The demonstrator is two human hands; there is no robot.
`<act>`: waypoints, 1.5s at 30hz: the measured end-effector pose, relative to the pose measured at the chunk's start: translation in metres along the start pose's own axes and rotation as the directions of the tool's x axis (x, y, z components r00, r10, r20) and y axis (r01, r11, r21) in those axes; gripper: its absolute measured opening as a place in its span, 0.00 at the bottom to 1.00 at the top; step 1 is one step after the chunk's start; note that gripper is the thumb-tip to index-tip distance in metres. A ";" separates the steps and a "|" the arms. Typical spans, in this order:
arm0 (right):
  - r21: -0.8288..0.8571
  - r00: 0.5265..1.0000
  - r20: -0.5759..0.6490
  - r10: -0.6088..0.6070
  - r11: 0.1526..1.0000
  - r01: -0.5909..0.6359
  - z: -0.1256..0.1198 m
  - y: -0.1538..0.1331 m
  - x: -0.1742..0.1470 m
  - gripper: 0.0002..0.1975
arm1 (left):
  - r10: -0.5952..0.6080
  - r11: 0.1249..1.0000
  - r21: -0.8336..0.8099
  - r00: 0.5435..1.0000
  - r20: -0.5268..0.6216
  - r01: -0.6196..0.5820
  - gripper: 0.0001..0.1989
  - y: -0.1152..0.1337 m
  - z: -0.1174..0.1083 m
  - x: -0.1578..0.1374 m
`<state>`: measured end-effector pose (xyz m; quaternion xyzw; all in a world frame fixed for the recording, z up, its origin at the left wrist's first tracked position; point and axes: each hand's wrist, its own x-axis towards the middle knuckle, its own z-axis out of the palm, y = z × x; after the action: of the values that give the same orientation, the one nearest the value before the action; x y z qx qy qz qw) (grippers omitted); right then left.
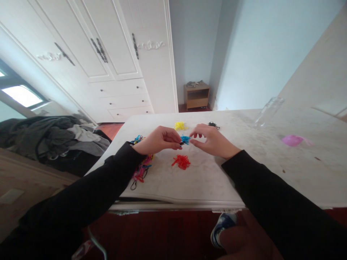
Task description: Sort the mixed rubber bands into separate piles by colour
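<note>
My left hand [165,139] is closed in a pinch on a few small black rubber bands [182,143]. Just beyond its fingertips lies a small pile of blue rubber bands [185,138] on the white table [200,180]. On the other side of that pile is my right hand [210,140], its thumb and forefinger apart with nothing visible between them. A yellow pile [179,125] sits farther back, a black pile [213,124] is behind my right hand, and a red pile [181,162] is nearer to me. Mixed coloured bands [141,169] lie partly hidden under my left forearm.
On the right of the table are a clear plastic bottle [268,112] lying tilted and a pink balloon-like thing [292,140]. Dark and grey clothes [67,139] are heaped at the left. A white wardrobe [116,65] and a small wooden nightstand [197,96] stand behind.
</note>
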<state>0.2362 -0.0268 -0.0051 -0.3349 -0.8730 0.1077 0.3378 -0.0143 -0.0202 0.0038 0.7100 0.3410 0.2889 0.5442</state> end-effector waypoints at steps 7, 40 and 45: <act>0.039 0.993 0.001 -0.115 0.993 0.115 0.011 -0.007 0.001 0.06 | -0.005 1.000 -0.016 1.000 0.015 0.006 0.14 -0.002 -0.001 0.001; -0.186 0.995 -0.097 -0.006 0.982 -0.012 -0.004 0.003 0.001 0.03 | 0.062 0.994 0.094 0.996 -0.056 -0.057 0.16 0.003 -0.001 0.000; -0.155 0.983 0.066 -0.170 0.972 0.179 0.011 -0.015 0.004 0.04 | 0.052 0.998 0.048 0.998 -0.040 -0.050 0.18 0.000 0.000 0.001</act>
<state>0.2192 -0.0350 -0.0050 -0.2800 -0.9135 0.0157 0.2947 -0.0140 -0.0195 0.0037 0.7249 0.3408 0.3092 0.5127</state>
